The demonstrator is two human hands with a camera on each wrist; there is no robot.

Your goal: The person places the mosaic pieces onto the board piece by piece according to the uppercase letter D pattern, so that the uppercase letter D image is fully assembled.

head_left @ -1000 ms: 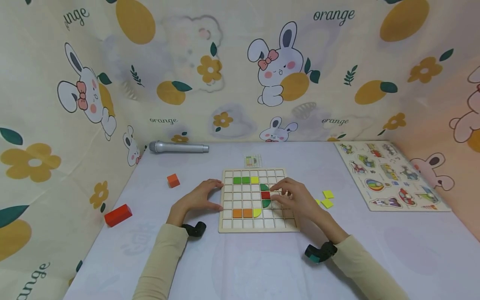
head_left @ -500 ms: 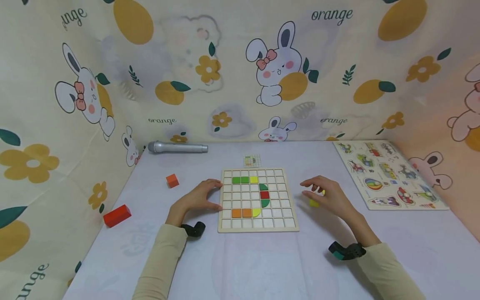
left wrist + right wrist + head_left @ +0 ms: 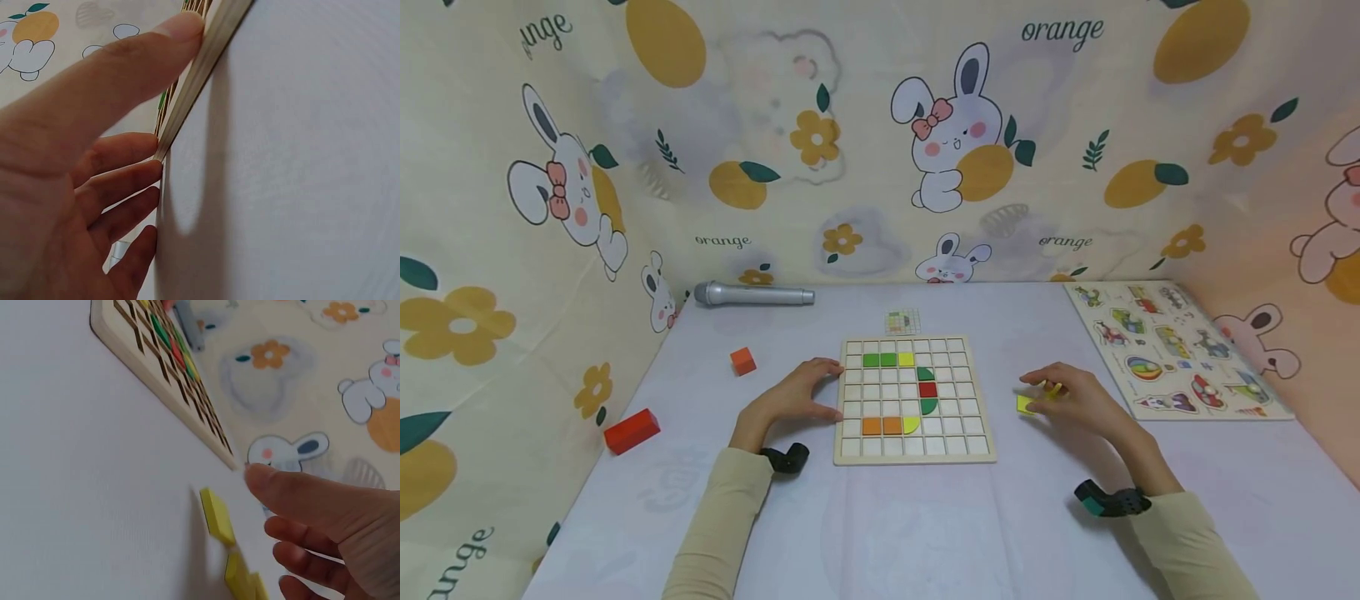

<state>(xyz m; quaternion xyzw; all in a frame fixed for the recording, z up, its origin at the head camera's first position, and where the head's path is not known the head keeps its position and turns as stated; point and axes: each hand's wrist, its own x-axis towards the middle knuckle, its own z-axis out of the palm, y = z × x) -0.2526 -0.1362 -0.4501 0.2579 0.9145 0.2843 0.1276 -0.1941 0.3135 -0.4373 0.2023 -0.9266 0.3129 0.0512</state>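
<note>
My left hand [image 3: 793, 396] rests against the left edge of a wooden grid board [image 3: 917, 459]. Its thumb and fingers touch that edge, as the left wrist view shows. Set in the grid are green, yellow, red and orange tiles, some square and some with a rounded side. Right of the board, my right hand [image 3: 1078, 400] hovers close over several loose yellow tiles [image 3: 1024, 405]. In the right wrist view its thumb and fingers stand apart, and a yellow square tile [image 3: 215, 515] lies below the thumb. The fingers partly cover the other tiles in the head view.
Behind the board lies a small patterned card [image 3: 902, 322]. A silver toy microphone [image 3: 754, 294] lies at the back left. An orange cube [image 3: 742, 361] and a red block [image 3: 632, 431] are on the left. A picture puzzle board [image 3: 1117, 367] occupies the right rear.
My right hand has moved off the grid board to the right and come down by the yellow tiles. The left hand has stayed at the board's edge.
</note>
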